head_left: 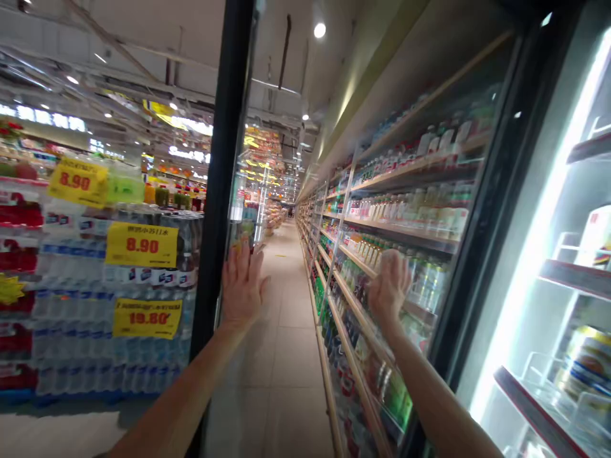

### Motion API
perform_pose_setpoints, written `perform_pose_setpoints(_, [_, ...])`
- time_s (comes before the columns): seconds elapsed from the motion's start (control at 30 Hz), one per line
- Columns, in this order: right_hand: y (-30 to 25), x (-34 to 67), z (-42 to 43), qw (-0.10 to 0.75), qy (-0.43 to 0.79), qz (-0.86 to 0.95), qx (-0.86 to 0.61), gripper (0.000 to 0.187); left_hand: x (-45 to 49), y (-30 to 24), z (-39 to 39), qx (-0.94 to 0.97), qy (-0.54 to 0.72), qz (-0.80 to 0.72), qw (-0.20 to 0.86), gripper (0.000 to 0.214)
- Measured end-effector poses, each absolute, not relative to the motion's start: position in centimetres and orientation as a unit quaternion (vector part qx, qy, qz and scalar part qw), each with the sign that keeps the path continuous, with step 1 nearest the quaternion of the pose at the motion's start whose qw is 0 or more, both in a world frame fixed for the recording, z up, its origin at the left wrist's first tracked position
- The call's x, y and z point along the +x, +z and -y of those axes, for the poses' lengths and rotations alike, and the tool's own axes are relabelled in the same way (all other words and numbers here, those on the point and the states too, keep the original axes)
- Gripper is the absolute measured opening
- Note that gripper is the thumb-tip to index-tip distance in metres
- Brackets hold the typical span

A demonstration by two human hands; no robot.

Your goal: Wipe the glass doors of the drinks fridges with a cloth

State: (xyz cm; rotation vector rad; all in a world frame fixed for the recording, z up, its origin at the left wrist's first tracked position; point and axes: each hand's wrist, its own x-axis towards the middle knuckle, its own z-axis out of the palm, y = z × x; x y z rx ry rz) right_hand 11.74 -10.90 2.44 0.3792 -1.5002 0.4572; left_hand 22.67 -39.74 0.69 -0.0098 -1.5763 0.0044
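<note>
A glass cooler door (286,394) with a black frame (220,191) stands swung out in front of me. My left hand (242,283) is open, fingers spread, its palm against the glass beside the left frame edge. My right hand (389,286) is raised before the right part of the pane, its fingers curled closed. Blur at its top hides what, if anything, it holds. Shelves of bottles (405,207) and a tiled aisle appear in the glass; whether seen through it or reflected, I cannot tell.
At right is the lit cooler interior, with a shelf edge (539,413) and cans (589,362). Stacked bottled-water packs (79,318) with yellow price signs (142,245) stand at left. The pale floor (57,432) shows at lower left.
</note>
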Motion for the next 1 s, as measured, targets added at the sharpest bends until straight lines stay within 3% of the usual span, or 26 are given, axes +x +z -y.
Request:
perform_pose_setpoints(0.13, [6.1,11.2,9.4,0.711,0.286,0.638,0.074,0.053,22.8,0.7,39.6,0.009,0.019,0.709,0.705,0.057])
perform_pose_setpoints(0.33, [2.3,13.8,15.2,0.684,0.112,0.644,0.324,0.057,23.1,0.4,39.4,0.018,0.019,0.703,0.711,0.056])
perform_pose_setpoints(0.53, [4.0,13.9,16.1,0.734,0.238,0.616,0.161,0.051,23.4,0.5,39.3,0.016,0.027,0.705,0.709,0.056])
perform_pose_setpoints(0.73, [4.0,15.6,19.7,0.688,0.078,0.623,0.364,0.054,23.5,0.6,39.3,0.014,0.044,0.697,0.716,0.058])
perform_pose_setpoints(0.8, [6.1,14.7,18.1,0.701,0.096,0.621,0.337,0.054,23.5,0.5,39.4,0.017,0.043,0.704,0.709,0.058])
perform_pose_setpoints(0.93, [10.4,12.9,14.9,0.717,0.242,0.632,0.167,0.052,23.5,0.4,39.3,0.022,0.042,0.709,0.703,0.06])
perform_pose_setpoints(1.0, [10.3,13.3,15.6,0.715,0.232,0.634,0.18,0.052,23.5,0.5,39.2,0.022,0.043,0.707,0.706,0.061])
